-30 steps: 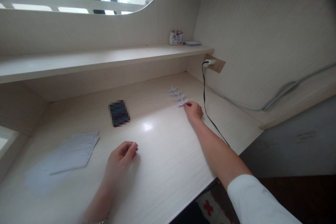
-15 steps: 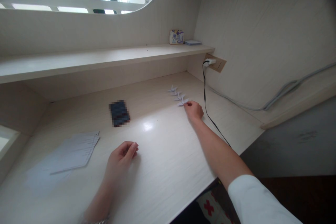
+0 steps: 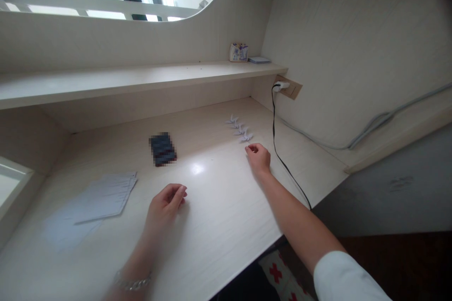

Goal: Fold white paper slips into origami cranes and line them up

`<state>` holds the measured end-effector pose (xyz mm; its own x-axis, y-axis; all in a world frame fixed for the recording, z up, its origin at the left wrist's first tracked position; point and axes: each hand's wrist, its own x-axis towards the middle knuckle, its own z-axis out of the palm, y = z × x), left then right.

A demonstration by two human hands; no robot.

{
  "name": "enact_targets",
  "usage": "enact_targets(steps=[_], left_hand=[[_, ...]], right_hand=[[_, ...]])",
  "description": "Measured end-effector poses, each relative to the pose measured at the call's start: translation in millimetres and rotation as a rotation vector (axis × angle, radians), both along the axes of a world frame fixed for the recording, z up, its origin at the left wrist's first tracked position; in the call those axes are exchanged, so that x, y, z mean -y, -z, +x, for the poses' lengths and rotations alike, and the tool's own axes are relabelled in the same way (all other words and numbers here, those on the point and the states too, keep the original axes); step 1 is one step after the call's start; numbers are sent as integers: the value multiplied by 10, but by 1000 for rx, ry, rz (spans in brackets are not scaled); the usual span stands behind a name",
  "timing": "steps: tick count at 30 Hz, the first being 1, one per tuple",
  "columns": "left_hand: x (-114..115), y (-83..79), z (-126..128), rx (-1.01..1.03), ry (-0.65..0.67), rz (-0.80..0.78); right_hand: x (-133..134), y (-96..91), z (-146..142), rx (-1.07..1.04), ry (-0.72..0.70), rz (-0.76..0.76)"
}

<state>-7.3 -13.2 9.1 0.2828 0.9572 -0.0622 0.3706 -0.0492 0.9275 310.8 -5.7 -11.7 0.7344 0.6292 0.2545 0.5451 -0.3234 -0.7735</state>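
Note:
A short row of small pale folded paper cranes (image 3: 240, 129) lies on the light wooden desk (image 3: 219, 211), toward its back right. My right hand (image 3: 259, 157) rests on the desk just in front of the nearest crane, fingers curled in, apart from the paper. My left hand (image 3: 164, 205) lies on the desk nearer to me, fingers loosely curled and nothing visible in them. A fanned stack of pale blue paper sheets (image 3: 95, 200) sits to its left.
A dark blurred-out flat object (image 3: 162, 149) lies mid-desk. A black cable (image 3: 278, 150) runs from a wall socket (image 3: 287, 87) down across the desk's right side. A shelf (image 3: 141, 77) above holds a small box (image 3: 238, 51). The desk edge runs diagonally on the right.
My right hand has let go of the nearest paper crane and drawn back a little toward me. The left hand has stayed in place.

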Motion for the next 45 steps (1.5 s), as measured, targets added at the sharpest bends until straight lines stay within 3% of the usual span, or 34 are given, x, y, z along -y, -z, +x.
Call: enact_targets(steps=[7, 12, 18, 23, 25, 27, 30, 36, 40, 45], left_hand=[[-28, 72, 33, 170, -197, 41], [-60, 110, 72, 308, -282, -2], [-9, 134, -212, 111, -404, 72], [-77, -35, -837, -112, -596, 159], [-162, -96, -1076, -471, -690, 232], [-244, -113, -1244, -737, -722, 200], [-328, -75, -1357, -918, -711, 130], [-400, -55, -1378, -915, -731, 28], [-413, -81, -1366, -855, -769, 40], [-409, -134, -1399, -551, -787, 124]], right_hand=[[93, -3, -798, -82, -311, 6], [-31, -28, -1359, -77, -419, -70], [-165, -52, -1766, -85, -542, -88], [-162, -42, -1813, -95, -628, -56], [-161, -34, -1801, -87, -627, -67], [-165, -26, -1793, -73, -633, -88], [-172, -16, -1793, -68, -637, -101], [-160, -19, -1788, -78, -659, -111], [-147, -36, -1783, -91, -667, -113], [-134, -56, -1786, -112, -682, -103]])
